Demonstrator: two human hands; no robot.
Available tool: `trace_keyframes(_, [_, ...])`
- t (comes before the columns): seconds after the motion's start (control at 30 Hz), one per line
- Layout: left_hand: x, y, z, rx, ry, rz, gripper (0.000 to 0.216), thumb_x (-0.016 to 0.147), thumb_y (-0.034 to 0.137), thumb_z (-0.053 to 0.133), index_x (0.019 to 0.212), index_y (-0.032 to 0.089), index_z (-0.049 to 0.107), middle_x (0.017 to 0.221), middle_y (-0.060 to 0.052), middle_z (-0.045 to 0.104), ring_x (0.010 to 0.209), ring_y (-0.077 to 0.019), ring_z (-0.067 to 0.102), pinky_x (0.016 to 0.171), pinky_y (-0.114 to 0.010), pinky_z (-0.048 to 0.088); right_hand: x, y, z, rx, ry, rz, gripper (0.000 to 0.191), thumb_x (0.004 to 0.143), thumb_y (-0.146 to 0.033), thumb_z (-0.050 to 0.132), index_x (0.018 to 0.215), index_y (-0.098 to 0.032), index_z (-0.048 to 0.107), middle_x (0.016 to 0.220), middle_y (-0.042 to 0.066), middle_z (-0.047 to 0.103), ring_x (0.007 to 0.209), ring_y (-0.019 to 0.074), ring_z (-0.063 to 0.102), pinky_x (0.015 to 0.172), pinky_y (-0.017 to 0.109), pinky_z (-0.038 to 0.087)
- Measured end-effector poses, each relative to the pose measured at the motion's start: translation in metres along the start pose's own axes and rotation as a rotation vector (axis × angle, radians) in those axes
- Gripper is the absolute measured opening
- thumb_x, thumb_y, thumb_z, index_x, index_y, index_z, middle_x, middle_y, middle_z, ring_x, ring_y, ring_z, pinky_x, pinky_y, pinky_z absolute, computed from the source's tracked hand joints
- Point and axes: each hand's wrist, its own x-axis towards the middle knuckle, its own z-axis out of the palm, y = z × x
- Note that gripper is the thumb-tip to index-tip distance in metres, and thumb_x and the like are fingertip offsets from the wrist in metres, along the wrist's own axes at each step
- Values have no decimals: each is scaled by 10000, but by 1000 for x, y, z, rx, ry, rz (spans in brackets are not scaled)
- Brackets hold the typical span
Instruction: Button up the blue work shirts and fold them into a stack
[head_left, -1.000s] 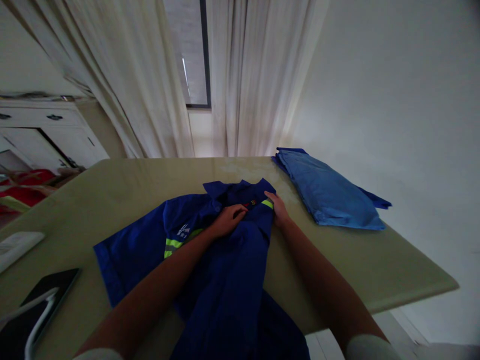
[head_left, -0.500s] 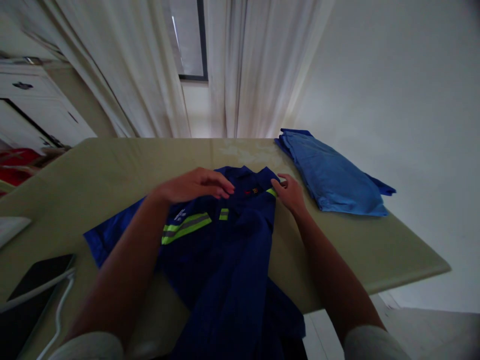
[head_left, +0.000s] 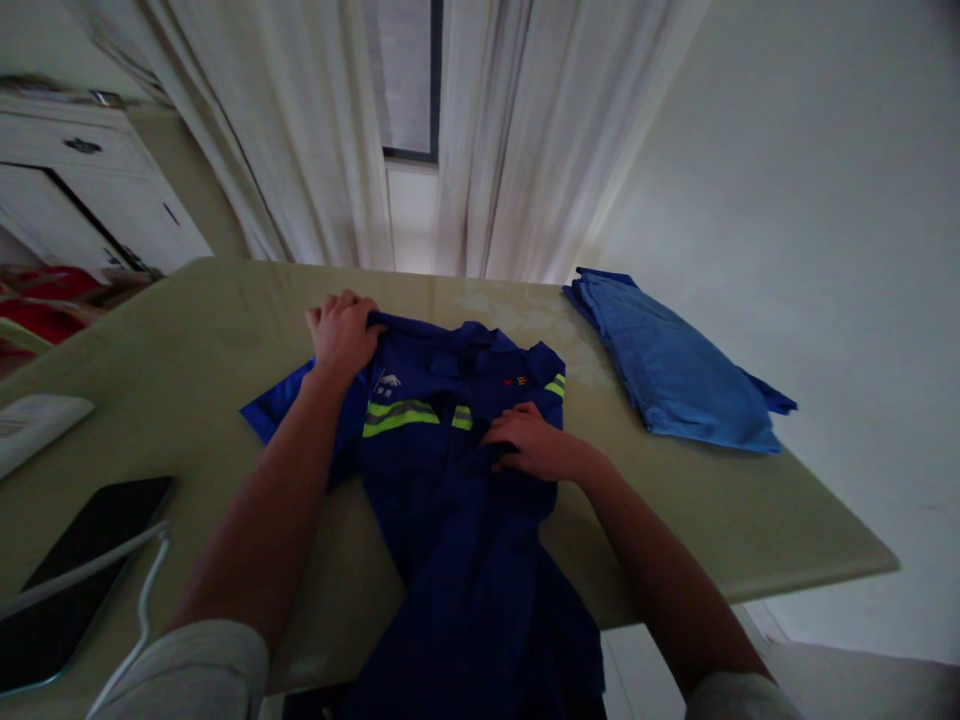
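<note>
A dark blue work jacket (head_left: 457,520) with yellow-green and grey reflective strips lies front up on the table, its collar at the far end and its lower part hanging over the near edge. My left hand (head_left: 343,328) has its fingers closed on the shoulder at the left, with one sleeve (head_left: 281,400) spread out beneath that forearm. Across the chest, beside the short reflective strip, my right hand (head_left: 529,440) rests on the cloth, thumb and fingers apart. Its fingertips touch the fabric.
Folded blue clothes (head_left: 675,370) lie at the table's right side. On the left are a dark phone (head_left: 82,570), a white cable (head_left: 142,610) and a white object (head_left: 41,425). Curtains (head_left: 300,130) and a white cabinet (head_left: 97,190) stand beyond the table (head_left: 247,300).
My left hand has moved left from near the collar to the shoulder and closed on it. My right hand has come from the other shoulder down onto the chest. The jacket's upper part looks flatter.
</note>
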Motion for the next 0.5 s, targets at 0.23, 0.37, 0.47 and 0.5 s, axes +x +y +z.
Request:
trace_keyframes(0.23, [11, -4, -8, -428, 359, -179, 426, 908, 188, 639, 1328, 192, 572, 1273, -128, 605, 1167, -294, 600, 1069, -521, 475, -13, 88, -36, -33, 1071, 627, 320, 965, -173, 457, 1135, -192, 728, 1246, 132, 701, 1196, 257, 581, 1126, 463, 368])
trace_keyframes(0.37, [21, -8, 19, -508, 191, -147, 586, 901, 279, 658, 1453, 196, 478, 1420, -175, 577, 1277, -309, 601, 1105, -482, 481, -24, 100, -35, 122, 1141, 687, 385, 1015, -262, 363, 1246, -152, 651, 1290, 163, 682, 1131, 242, 631, 1064, 430, 465])
trace_keyframes(0.47, [13, 1, 37, -311, -55, -50, 467, 955, 422, 578, 1342, 162, 605, 1378, -195, 636, 1315, -352, 579, 1137, -529, 433, -29, 69, -35, 275, 961, 483, 396, 1049, -445, 416, 1250, -204, 658, 1237, 112, 715, 1115, 247, 661, 1023, 418, 506])
trace_keyframes(0.5, [7, 5, 43, -255, -183, -49, 497, 971, 488, 541, 1333, 158, 621, 1373, -203, 647, 1314, -372, 579, 1132, -561, 423, -32, 56, -33, 300, 839, 406, 409, 1034, -505, 473, 1262, -224, 663, 1241, 100, 717, 1124, 257, 665, 1024, 427, 510])
